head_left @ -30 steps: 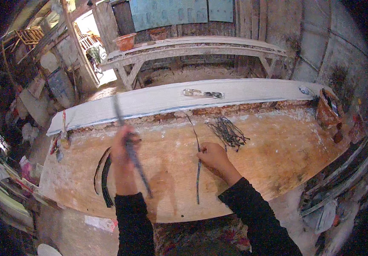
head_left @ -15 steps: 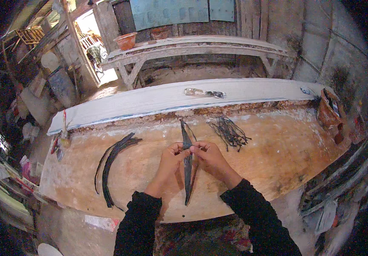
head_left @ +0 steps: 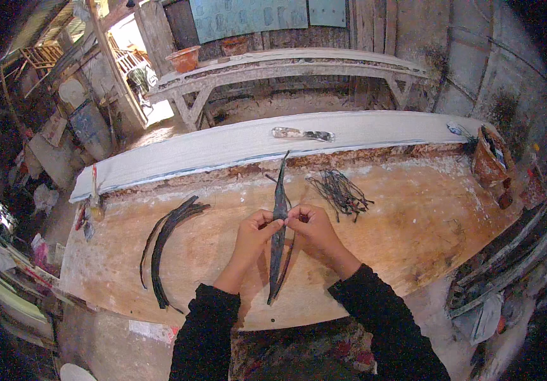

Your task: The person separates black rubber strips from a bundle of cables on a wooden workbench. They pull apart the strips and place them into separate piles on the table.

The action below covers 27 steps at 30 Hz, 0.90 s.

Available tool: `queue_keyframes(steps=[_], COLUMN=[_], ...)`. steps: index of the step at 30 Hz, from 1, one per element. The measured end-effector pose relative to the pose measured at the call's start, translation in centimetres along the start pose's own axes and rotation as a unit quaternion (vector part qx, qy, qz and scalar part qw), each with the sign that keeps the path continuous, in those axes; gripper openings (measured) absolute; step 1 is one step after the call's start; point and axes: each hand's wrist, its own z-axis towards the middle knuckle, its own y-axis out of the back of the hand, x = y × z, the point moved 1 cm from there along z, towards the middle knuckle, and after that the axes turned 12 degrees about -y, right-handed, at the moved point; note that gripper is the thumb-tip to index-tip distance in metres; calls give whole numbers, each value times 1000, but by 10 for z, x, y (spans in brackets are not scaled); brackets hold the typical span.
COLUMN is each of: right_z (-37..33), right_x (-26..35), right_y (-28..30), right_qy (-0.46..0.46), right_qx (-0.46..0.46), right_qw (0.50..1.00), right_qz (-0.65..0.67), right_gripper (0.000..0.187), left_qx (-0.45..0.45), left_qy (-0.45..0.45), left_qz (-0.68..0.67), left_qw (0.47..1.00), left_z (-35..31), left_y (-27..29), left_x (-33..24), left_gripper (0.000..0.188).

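Both hands meet over the middle of a wooden work table. Between them is a long dark strip (head_left: 279, 197), widest at its middle and tapering to thin ends, roughly in line with my view. My left hand (head_left: 256, 230) pinches its left edge with thumb and forefinger. My right hand (head_left: 312, 227) pinches the right edge, the fingertips of both hands almost touching. A thinner dark strand hangs below, along the strip's right side. A bundle of long dark strips (head_left: 167, 247) lies curved to the left. Right of my hands lies a heap of thin, knotted dark strands (head_left: 342, 193).
A white cloth-covered board (head_left: 223, 143) runs along the table's far side, a stained-handled scraper-like tool (head_left: 303, 134) on it. A brown pot-like container (head_left: 490, 159) stands at the right end, a brush (head_left: 95, 190) at the left. Behind is a bench (head_left: 273, 66) with an orange bowl (head_left: 184, 60).
The dark strip has shifted away from me between my fingers. Its far end now reaches higher, near the white board, and leans slightly right. Both hands stay close together in much the same place.
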Motion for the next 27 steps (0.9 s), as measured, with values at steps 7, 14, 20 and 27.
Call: queue_keyframes(steps=[7, 14, 20, 27], right_z=[-2, -12, -10, -13], right_x=[5, 16, 16, 17], right_y=[-4, -6, -2, -5], right_qy=[24, 14, 86, 64], right_qx=[-4, -27, -56, -66], right_qw=[999, 992, 970, 974], right_qz=[-33, -119, -222, -208], right_gripper=[9, 12, 17, 16], left_qx=[8, 29, 84, 72], left_qy=[24, -9, -36, -139], left_qz=[34, 110, 169, 199], left_qw=[999, 993, 981, 968], left_z=[2, 2, 3, 1], left_y=[10, 6, 5, 5], left_x=[4, 9, 5, 5], left_gripper=[7, 4, 5, 8])
